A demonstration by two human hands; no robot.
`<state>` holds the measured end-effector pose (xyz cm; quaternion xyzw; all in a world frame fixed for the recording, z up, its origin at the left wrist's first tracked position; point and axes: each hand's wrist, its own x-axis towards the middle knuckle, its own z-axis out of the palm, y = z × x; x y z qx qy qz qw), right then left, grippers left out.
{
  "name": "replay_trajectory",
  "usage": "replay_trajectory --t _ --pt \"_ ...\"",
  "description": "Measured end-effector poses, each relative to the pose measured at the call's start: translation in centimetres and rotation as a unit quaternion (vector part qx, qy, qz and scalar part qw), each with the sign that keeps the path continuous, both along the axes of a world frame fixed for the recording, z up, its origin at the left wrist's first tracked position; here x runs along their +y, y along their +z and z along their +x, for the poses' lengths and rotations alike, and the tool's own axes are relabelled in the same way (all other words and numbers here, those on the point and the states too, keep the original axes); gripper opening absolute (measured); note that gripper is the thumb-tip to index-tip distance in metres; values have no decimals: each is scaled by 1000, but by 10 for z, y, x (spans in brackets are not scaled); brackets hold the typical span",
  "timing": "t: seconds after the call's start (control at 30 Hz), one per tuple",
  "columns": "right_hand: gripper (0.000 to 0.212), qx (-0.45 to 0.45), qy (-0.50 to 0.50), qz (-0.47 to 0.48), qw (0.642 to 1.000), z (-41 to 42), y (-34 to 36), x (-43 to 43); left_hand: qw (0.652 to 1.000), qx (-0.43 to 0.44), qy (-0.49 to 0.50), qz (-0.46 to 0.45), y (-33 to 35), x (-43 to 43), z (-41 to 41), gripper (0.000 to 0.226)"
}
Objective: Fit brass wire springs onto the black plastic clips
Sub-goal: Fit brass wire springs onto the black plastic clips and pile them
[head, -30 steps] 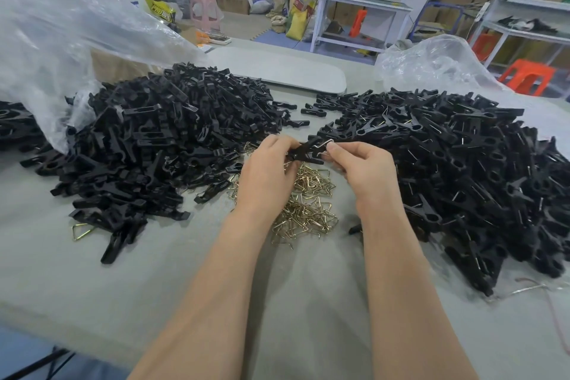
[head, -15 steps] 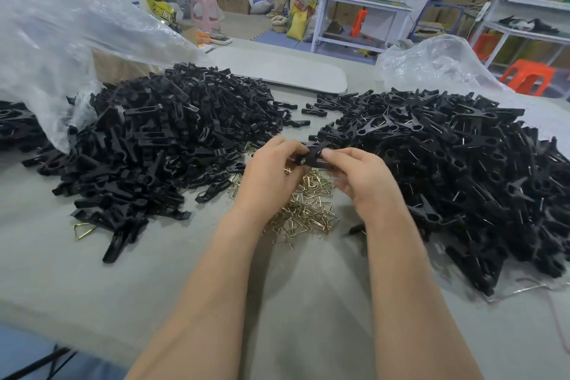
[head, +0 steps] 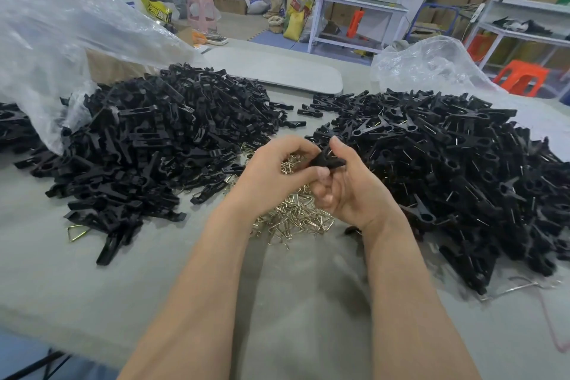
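One black plastic clip (head: 326,159) is held above the middle of the grey bench (head: 61,287), between both hands. The left hand (head: 274,173) is curled, its fingertips and thumb pinched on the clip's left end. The right hand (head: 351,191) is curled too, with the thumb pressed on top of the clip and the fingers wrapped beneath it. A short bit of wire is visible on the clip; whether it is seated cannot be told.

A loose heap of brass wire springs (head: 296,219) is spread on the bench directly below the hands. It is flanked by a big pile of bare black plastic clip parts (head: 160,145) toward the left edge and a pile of black clips with wire showing (head: 447,163) toward the right edge. A single brass triangular spring (head: 77,230) is seen at the left pile's near side. Clear plastic bags (head: 55,40) are bunched at the far left corner.
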<state>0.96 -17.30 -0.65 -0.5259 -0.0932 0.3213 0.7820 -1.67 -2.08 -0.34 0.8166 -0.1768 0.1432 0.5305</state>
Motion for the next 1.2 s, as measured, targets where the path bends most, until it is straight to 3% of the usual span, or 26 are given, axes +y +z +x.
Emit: replay_trajectory --t 0.27,0.33,0.43,0.5,0.57,0.6,0.63,0.67,0.7,0.73,0.77,0.8,0.87,0.9,0.97,1.1,1.2 --pt "49 21 -33 91 995 -2 -9 13 997 10 -41 -66 1 -2 1 30" --pt "62 24 -27 52 998 0 -7 8 996 25 -37 -79 0 0 2 28" --pt "76 -22 -57 -90 994 3 4 -6 999 31 6 -11 -4 2 5 29" --pt "46 -100 -85 -187 974 4 6 -5 999 33 1 31 -6 1 6 35" --pt "16 -148 -167 -200 954 7 12 0 999 23 15 24 -6 1 7 46" --pt "15 -141 -240 -142 950 11 20 0 999 18 50 -4 -5 3 9 49" --pt "24 -112 -308 -26 944 16 31 -3 993 15 107 -56 -3 5 10 49" --pt "45 -81 -348 115 927 20 43 -8 975 14 177 -130 -2 9 11 44" --pt "66 -61 -360 213 906 26 52 -13 945 12 248 -212 -2 13 12 37" --pt "82 -59 -360 220 905 31 58 -15 907 12 308 -285 -2 17 13 30" --pt "87 -77 -356 136 921 33 60 -11 872 17 349 -344 -3 19 13 24" --pt "85 -119 -342 -14 932 32 56 -2 845 30 366 -389 -4 21 15 19" --pt "67 -231 -286 -298 881 25 34 20 816 67 364 -443 -6 22 16 14" --pt "55 -288 -256 -376 843 22 24 31 813 75 363 -450 -6 22 17 14" --pt "41 -355 -194 -450 796 21 5 50 814 72 363 -447 -6 21 18 15" --pt "44 -389 -127 -560 721 25 -12 84 816 61 362 -447 -7 19 21 22" --pt "33 -365 -114 -611 693 30 -13 99 823 66 356 -438 -10 18 21 24"
